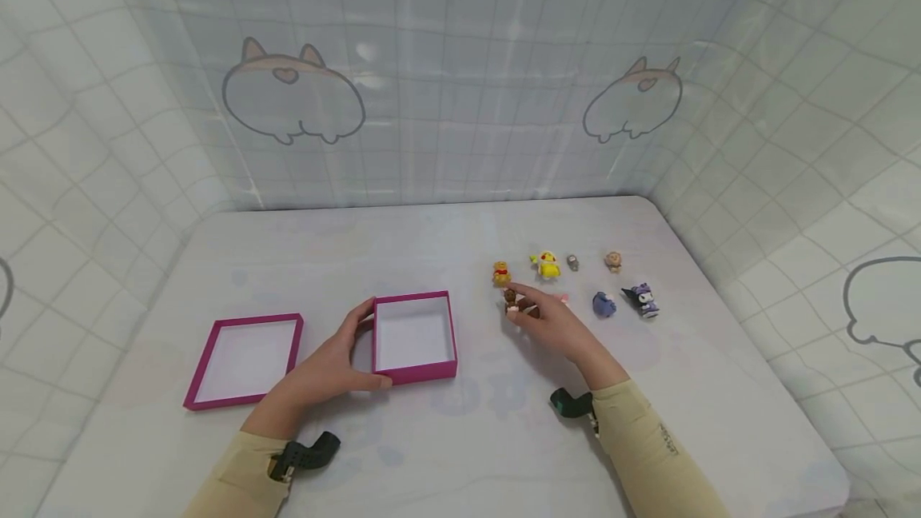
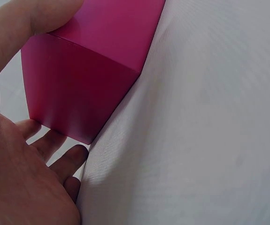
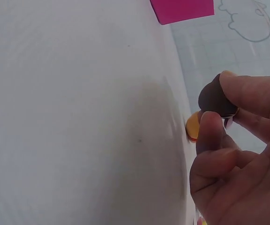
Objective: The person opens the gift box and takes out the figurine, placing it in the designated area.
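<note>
A magenta box (image 1: 416, 374) with a white inside sits on the table, its top uncovered. My left hand (image 1: 332, 362) grips its left side, thumb at the front corner and fingers round the back; the left wrist view shows the thumb on the magenta wall (image 2: 73, 84). To the right of the box, my right hand (image 1: 557, 328) pinches a small brown figurine (image 1: 510, 298) between thumb and fingers. In the right wrist view the figurine (image 3: 214, 99) shows as a dark rounded shape. A yellow bear figurine (image 1: 501, 272) in red stands just behind it. A pink thing (image 1: 564, 299) is partly hidden by the right hand.
Left of the box lies a magenta-rimmed lid (image 1: 295, 342), white side up. Toward the right are a yellow figurine (image 1: 548, 264), a small grey one (image 1: 572, 262), a tan one (image 1: 613, 261), a blue one (image 1: 604, 304) and a purple-and-black one (image 1: 645, 300). Tile-patterned curtains surround the table.
</note>
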The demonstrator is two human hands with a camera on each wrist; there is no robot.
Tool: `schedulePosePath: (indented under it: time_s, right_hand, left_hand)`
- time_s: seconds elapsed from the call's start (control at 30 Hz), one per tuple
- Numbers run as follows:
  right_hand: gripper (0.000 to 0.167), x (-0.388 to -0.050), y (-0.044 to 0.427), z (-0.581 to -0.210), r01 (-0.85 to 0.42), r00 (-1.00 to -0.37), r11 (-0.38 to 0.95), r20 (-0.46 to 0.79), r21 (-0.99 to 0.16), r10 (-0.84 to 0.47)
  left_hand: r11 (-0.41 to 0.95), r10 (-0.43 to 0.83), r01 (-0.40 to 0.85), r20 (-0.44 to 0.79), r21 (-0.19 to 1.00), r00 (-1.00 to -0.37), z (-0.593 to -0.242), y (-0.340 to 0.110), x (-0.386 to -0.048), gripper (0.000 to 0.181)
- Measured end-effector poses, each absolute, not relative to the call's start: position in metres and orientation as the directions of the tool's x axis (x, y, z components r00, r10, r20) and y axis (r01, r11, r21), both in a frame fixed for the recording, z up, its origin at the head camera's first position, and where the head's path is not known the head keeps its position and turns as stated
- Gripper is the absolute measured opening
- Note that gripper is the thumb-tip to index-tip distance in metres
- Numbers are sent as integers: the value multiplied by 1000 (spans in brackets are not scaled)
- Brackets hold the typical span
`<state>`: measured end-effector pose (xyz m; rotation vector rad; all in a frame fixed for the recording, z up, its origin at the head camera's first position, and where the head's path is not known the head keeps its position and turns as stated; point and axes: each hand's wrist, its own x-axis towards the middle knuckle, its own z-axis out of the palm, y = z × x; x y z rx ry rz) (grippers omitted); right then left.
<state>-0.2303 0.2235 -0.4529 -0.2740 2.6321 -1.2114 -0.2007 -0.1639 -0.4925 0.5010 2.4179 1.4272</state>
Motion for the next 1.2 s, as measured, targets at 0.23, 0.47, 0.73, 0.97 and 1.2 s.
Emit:
schedulePosePath:
  time_s: [0.23, 0.47, 0.73, 0.97, 1.2]
  right_hand:
    - [54, -234, 224, -459, -71, -953, 669, -148, -740, -266]
    - [53, -239, 224, -462, -112, -942, 694, -145, -711, -301]
    - [53, -239, 224, -461, -139, -935, 729, -153, -671, -319]
    - [54, -239, 225, -461, -128, -934, 740, -171, -661, -315]
    - [55, -239, 224, -460, -118, -931, 757, -193, -643, -309]
  left_hand:
    - [452, 434, 157, -62, 878, -899, -492, -163, -200, 124]
    - [458, 429, 156, -64, 875, -901, -490, -163, -199, 124]
    - [457, 436, 167, -57, 873, -898, -491, -162, -199, 124]
    - [461, 431, 157, -65, 873, -900, -491, -161, -198, 125]
    - [467, 427, 156, -67, 871, -902, -492, -160, -198, 125]
